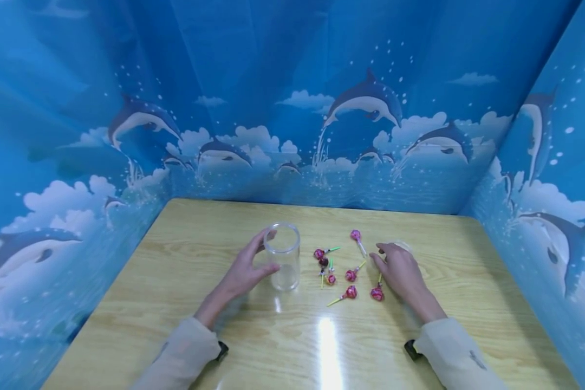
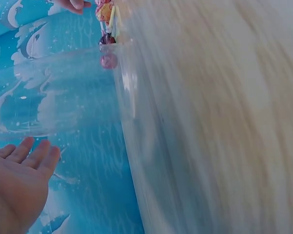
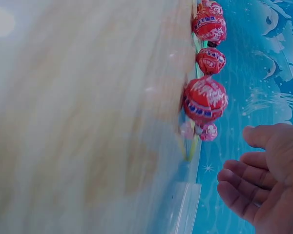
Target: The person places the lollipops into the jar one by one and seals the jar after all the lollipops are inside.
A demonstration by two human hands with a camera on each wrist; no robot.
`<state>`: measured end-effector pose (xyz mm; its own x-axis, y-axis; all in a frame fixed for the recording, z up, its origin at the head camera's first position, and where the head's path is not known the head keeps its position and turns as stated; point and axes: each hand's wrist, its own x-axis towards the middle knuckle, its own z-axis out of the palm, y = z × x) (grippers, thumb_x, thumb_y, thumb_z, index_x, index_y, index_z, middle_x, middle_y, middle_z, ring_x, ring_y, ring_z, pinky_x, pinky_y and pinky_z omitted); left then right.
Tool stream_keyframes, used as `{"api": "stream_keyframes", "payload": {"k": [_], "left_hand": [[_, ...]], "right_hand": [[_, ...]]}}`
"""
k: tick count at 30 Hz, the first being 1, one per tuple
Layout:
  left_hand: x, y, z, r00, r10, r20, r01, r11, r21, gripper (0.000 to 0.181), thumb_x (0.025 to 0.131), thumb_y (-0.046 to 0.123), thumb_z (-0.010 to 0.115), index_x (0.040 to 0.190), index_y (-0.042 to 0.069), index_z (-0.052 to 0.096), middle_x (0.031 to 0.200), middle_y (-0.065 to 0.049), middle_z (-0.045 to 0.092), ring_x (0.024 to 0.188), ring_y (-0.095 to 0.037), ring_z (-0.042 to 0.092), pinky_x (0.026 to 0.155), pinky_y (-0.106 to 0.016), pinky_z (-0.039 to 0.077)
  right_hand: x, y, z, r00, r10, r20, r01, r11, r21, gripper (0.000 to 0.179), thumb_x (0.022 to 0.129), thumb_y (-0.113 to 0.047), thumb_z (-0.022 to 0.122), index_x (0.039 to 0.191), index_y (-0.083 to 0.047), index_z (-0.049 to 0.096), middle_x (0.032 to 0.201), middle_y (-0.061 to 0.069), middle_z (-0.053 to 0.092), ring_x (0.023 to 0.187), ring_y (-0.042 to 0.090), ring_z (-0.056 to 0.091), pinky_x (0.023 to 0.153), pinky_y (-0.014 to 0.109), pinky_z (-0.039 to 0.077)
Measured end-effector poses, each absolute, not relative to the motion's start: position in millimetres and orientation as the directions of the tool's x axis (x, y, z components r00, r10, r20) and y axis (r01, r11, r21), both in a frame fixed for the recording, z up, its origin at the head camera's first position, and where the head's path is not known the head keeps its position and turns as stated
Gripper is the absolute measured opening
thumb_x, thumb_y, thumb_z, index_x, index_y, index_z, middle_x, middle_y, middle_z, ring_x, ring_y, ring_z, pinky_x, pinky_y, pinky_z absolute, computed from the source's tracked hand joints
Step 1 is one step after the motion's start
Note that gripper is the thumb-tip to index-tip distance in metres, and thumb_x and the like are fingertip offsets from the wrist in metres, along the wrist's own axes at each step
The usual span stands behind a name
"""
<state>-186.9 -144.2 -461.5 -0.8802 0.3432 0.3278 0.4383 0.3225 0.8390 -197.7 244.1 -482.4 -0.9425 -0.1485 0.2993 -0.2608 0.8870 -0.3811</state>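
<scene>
A clear cylindrical jar (image 1: 284,265) stands upright on the wooden table, its round rim uppermost. My left hand (image 1: 246,271) is at the jar's left side, thumb and fingers spread around it; in the left wrist view the straight fingers (image 2: 38,158) show a small gap to the wall. To the right, my right hand (image 1: 401,269) hovers over the table with loosely bent fingers and nothing in them. Partly hidden behind it is a clear round lid-like piece (image 1: 403,247), whose edge (image 3: 185,209) shows in the right wrist view. One red-wrapped lollipop (image 1: 377,294) lies just left of that hand.
Several more lollipops, such as a pink one (image 1: 355,234) and a red one (image 1: 351,292), lie scattered between the hands. Blue dolphin-print curtains (image 1: 253,108) enclose the table (image 1: 214,227) at the back and sides.
</scene>
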Motion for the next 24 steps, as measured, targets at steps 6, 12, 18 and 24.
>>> {"api": "stream_keyframes", "payload": {"k": [6, 12, 18, 24], "left_hand": [[-190.3, -135.9, -462.3, -0.889, 0.317, 0.330, 0.419, 0.274, 0.866, 0.093, 0.086, 0.010, 0.083, 0.162, 0.013, 0.031, 0.158, -0.013, 0.046, 0.142, -0.036, 0.046, 0.117, -0.058, 0.035], [-192.8, -129.9, -463.3, -0.909, 0.285, 0.303, 0.373, 0.236, 0.898, 0.099, 0.083, 0.009, 0.086, 0.163, 0.013, 0.027, 0.156, -0.010, 0.050, 0.142, -0.033, 0.047, 0.119, -0.057, 0.033], [-194.9, -123.0, -464.3, -0.890, 0.304, 0.339, 0.396, 0.148, 0.906, 0.102, 0.080, 0.001, 0.086, 0.162, 0.011, 0.026, 0.157, -0.009, 0.048, 0.141, -0.033, 0.048, 0.121, -0.056, 0.029], [-195.0, -116.4, -464.6, -0.887, 0.300, 0.351, 0.399, 0.116, 0.909, 0.097, 0.078, 0.001, 0.087, 0.158, 0.008, 0.034, 0.154, -0.010, 0.051, 0.139, -0.032, 0.051, 0.121, -0.051, 0.032]], "right_hand": [[-209.4, 234.5, -483.7, -0.959, -0.122, 0.257, -0.228, 0.871, -0.436, 0.039, 0.097, -0.018, 0.072, 0.123, 0.012, 0.066, 0.106, 0.027, 0.072, 0.096, 0.044, 0.069, 0.086, 0.058, 0.057], [-219.8, 225.5, -486.4, -0.978, -0.096, 0.187, -0.174, 0.869, -0.463, 0.035, 0.097, -0.017, 0.072, 0.117, 0.011, 0.068, 0.093, 0.021, 0.072, 0.081, 0.033, 0.067, 0.076, 0.051, 0.060], [-226.2, 221.1, -489.6, -0.988, -0.068, 0.141, -0.128, 0.869, -0.478, 0.029, 0.096, -0.017, 0.073, 0.109, 0.009, 0.071, 0.075, 0.008, 0.064, 0.062, 0.019, 0.053, 0.057, 0.035, 0.049], [-229.6, 219.2, -492.7, -0.992, -0.051, 0.119, -0.104, 0.861, -0.498, 0.025, 0.095, -0.014, 0.073, 0.105, 0.008, 0.072, 0.070, 0.005, 0.060, 0.059, 0.018, 0.050, 0.052, 0.032, 0.043]]}}
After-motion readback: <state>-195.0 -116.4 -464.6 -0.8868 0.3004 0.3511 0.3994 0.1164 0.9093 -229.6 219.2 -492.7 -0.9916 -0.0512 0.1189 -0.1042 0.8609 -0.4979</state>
